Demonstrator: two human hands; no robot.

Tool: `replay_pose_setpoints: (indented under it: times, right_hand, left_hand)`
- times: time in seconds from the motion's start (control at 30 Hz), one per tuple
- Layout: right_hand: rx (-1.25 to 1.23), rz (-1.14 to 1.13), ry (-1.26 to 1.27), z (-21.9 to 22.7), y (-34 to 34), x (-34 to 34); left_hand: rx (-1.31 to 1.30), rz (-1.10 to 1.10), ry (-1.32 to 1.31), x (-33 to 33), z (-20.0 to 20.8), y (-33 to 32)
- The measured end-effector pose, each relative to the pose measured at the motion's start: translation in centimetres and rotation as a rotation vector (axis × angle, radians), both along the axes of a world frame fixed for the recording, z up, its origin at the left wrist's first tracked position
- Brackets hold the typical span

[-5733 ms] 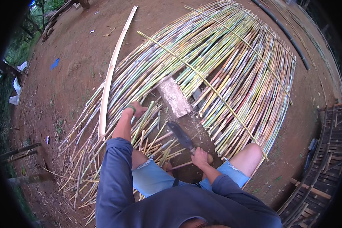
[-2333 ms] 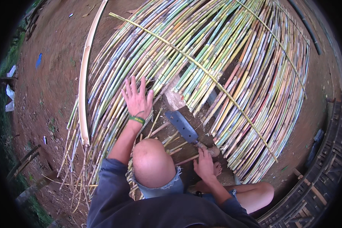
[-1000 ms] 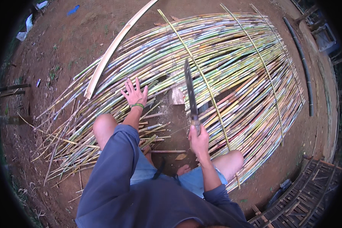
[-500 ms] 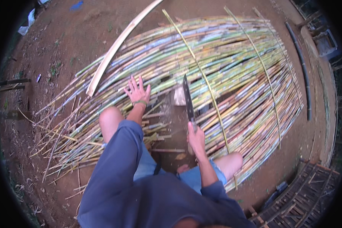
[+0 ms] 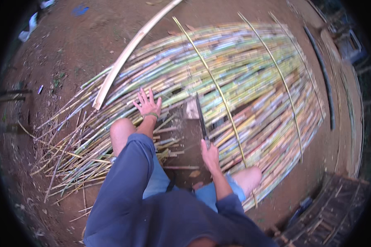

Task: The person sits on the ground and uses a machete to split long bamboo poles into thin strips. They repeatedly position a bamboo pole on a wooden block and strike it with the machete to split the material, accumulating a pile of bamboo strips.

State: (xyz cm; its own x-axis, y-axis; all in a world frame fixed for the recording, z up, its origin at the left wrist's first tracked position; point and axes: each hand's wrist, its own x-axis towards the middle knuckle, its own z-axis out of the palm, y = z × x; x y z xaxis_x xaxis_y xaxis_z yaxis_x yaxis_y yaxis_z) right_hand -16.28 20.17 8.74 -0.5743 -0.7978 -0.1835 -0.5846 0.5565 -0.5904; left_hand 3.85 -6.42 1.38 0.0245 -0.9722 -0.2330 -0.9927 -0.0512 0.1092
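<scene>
My left hand (image 5: 148, 104) lies flat with fingers spread on the long, thin cane poles (image 5: 132, 88) in front of my left knee. In my right hand (image 5: 210, 156), fingers wrapped around its handle, is a machete (image 5: 201, 116) with a long dark blade pointing away from me. The blade's tip is beside a pale wood block (image 5: 191, 110) set among the poles; whether they touch, I cannot tell. Cut pole ends (image 5: 171, 145) lie between my knees, near the block. Motion blurs the poles on the right.
Thin crosswise sticks (image 5: 220, 91) lie over the wide spread of poles. A pale flat wooden plank (image 5: 125, 55) slants across the far left part. To the right, a dark pipe-like pole (image 5: 325, 78) rests on brown soil. A slatted wooden rack (image 5: 332, 212) stands at lower right.
The machete has come down and nearer to me, its tip now lower beside the block. My left hand stays on the poles, and the whole view has shifted slightly.
</scene>
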Motion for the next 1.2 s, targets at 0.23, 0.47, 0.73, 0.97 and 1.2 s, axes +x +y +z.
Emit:
replay_pose_setpoints:
  times: [0.23, 0.47, 0.73, 0.97, 1.2]
  right_hand:
    - [-0.245, -0.004, -0.333, 10.2, -3.6, 1.0]
    - [-0.535, 0.053, -0.300, 6.3, -0.4, 1.1]
    - [0.050, -0.070, -0.160, 1.3, 3.7, 1.6]
    - [-0.416, -0.063, -0.421, 8.5, 1.5, 1.8]
    - [-0.088, 0.014, 0.197, -0.8, 5.1, 0.5]
  left_hand:
    - [-0.040, 0.022, -0.021, 0.6, -1.1, -0.5]
    - [-0.053, 0.028, -0.051, 0.4, -1.0, -0.5]
    - [-0.034, 0.024, -0.028, 1.4, -1.9, 0.4]
    - [-0.051, 0.036, -0.056, 0.7, -1.0, -0.5]
    - [0.022, 0.027, -0.057, -0.9, -0.4, -1.2]
